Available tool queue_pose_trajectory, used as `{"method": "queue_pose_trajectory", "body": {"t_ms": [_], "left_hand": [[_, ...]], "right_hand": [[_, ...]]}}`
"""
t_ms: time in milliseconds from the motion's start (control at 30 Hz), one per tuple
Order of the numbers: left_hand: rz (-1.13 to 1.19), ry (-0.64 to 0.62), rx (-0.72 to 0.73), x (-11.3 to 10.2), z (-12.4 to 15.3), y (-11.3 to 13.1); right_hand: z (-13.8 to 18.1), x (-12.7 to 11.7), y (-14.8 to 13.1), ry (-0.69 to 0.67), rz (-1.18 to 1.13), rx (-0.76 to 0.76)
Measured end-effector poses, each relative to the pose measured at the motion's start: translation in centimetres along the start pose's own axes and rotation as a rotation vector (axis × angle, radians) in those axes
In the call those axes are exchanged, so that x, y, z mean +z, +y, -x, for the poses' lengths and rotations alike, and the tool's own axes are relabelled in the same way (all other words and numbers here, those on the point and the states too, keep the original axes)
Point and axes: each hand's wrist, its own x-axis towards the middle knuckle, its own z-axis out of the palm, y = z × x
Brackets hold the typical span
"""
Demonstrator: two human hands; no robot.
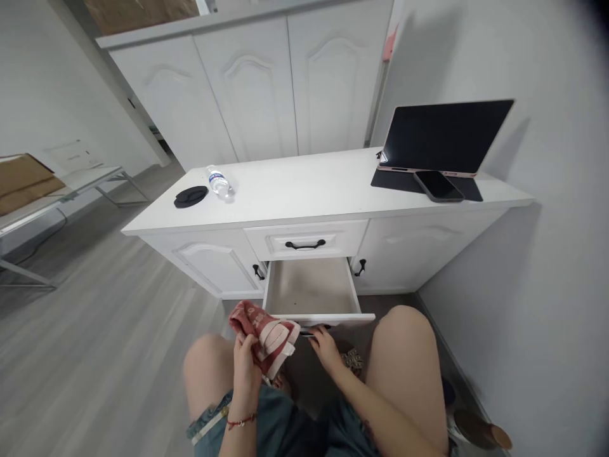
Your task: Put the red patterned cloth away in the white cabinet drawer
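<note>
My left hand (246,363) holds a folded red and pink cloth (264,332) just in front of an open lower drawer (311,289). The drawer is pulled out from a white cabinet (314,190) and its inside looks bare. My right hand (325,346) grips the black handle (314,331) on the drawer's front edge. Both my knees flank the drawer; I am crouched low in front of it.
On the cabinet top lie a water bottle (219,181) on its side, a black round lid (190,196), a propped tablet (445,136) and a phone (438,186). A closed upper drawer (305,242) sits above. A wall stands at the right, a table (57,190) at the left.
</note>
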Motion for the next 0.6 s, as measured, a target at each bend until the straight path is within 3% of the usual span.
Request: {"method": "queue_pose_trajectory", "body": {"t_ms": [100, 233, 467, 600], "left_hand": [[0.152, 0.066, -0.138, 0.0, 0.4, 0.6], [0.088, -0.037, -0.156, 0.7, 0.9, 1.3], [0.006, -0.16, -0.055, 0.9, 0.7, -0.2], [-0.348, -0.132, 0.101, 1.8, 0.0, -0.4]], "right_hand": [[-1.2, 0.5, 0.4, 0.052, 0.011, -0.032], [-3.1, 1.1, 1.0, 0.141, 0.08, -0.021], [-5.7, 0.8, 1.1, 0.124, 0.097, 0.005], [-7.4, -0.2, 0.9, 0.072, 0.096, 0.021]]}}
